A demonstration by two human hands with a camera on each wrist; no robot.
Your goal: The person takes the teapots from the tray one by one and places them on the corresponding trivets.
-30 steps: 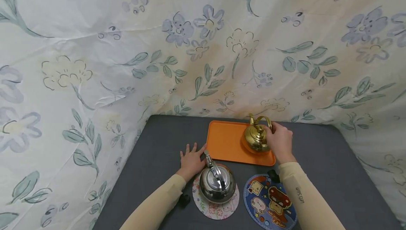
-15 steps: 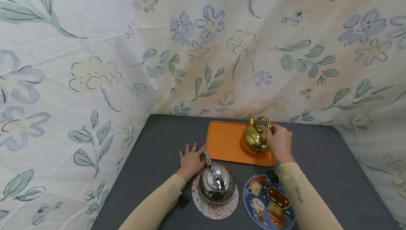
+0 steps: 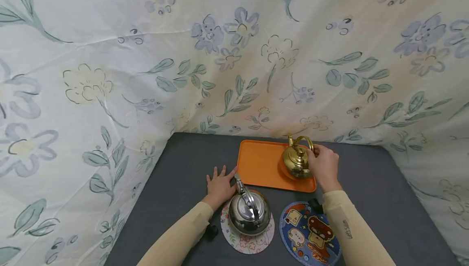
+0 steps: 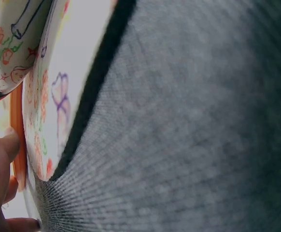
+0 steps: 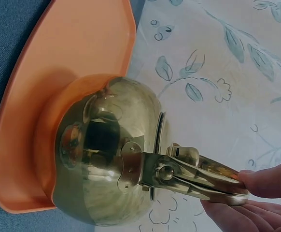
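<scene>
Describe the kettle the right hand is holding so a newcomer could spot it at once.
On the grey table, look to the far edge for the orange tray. The gold kettle stands on the tray's right end, with the right hand pinching its handle. Unlike the silver kettle nearer the person on a round flowered mat, it is brass-coloured and smaller.

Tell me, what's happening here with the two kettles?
A person sits at a grey table. Their right hand grips the handle of a gold kettle that stands on an orange tray. Their left hand lies flat on the table, fingers touching the tray's near corner. A silver kettle sits on a round floral mat, and a round cartoon mat lies bare beside it.
</scene>
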